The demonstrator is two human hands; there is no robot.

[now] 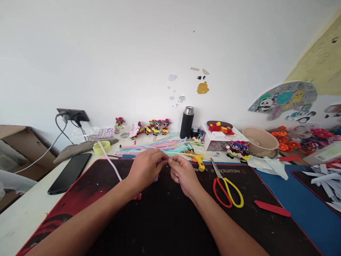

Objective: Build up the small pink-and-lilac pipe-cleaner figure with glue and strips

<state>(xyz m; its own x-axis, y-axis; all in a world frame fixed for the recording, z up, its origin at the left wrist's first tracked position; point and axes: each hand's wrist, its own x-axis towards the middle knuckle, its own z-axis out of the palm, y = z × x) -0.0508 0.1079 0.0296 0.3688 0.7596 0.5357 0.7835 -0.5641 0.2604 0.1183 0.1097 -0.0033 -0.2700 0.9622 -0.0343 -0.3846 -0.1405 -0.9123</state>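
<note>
My left hand (145,170) and my right hand (184,175) meet fingertip to fingertip above the black desk mat (160,220). Both are closed in a pinch, and whatever lies between the fingers is too small and hidden to name. A pale lilac pipe cleaner (110,161) slants down to my left wrist and disappears behind it; whether the hand holds it I cannot tell. Under that wrist a small red piece (137,196) shows in part. Scissors (226,190) with one red and one yellow handle lie open to the right of my right hand.
Pastel pipe cleaners (157,145) spread behind my hands, near a yellow glue gun (198,162). A black flask (187,122) and several small figures (157,127) stand along the wall. To the left lies a phone (69,173); a red strip (272,208) is at right.
</note>
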